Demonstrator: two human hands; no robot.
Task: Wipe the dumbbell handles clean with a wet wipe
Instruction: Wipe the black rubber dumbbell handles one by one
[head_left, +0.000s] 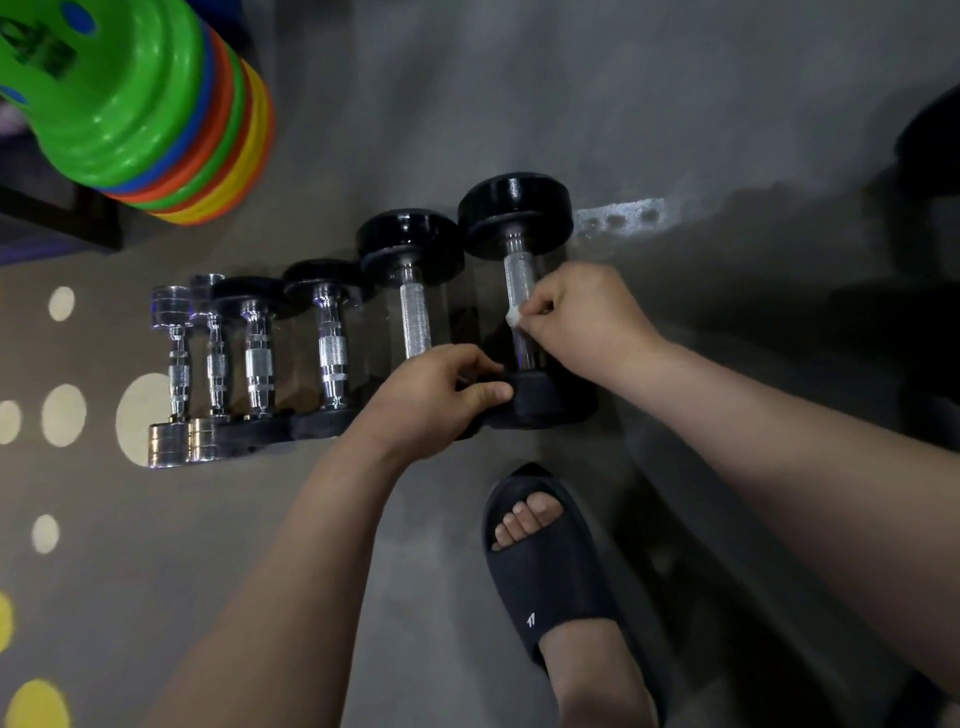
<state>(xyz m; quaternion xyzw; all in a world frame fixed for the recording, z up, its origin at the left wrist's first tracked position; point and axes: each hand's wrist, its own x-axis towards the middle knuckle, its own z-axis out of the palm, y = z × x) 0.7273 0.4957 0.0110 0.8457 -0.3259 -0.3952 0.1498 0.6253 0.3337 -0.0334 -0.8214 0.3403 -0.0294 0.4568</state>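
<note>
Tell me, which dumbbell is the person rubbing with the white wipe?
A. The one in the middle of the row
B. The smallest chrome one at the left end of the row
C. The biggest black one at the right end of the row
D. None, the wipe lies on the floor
C: the right hand pinches the wet wipe against the handle of the rightmost dumbbell, the largest in the row.

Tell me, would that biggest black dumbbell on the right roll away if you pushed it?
Probably it could roll sideways: the big black dumbbell with the knurled steel handle has round heads lying on smooth grey floor, and the left hand seems to steady its near head. It likely feels heavy, being the largest in the row.
</note>
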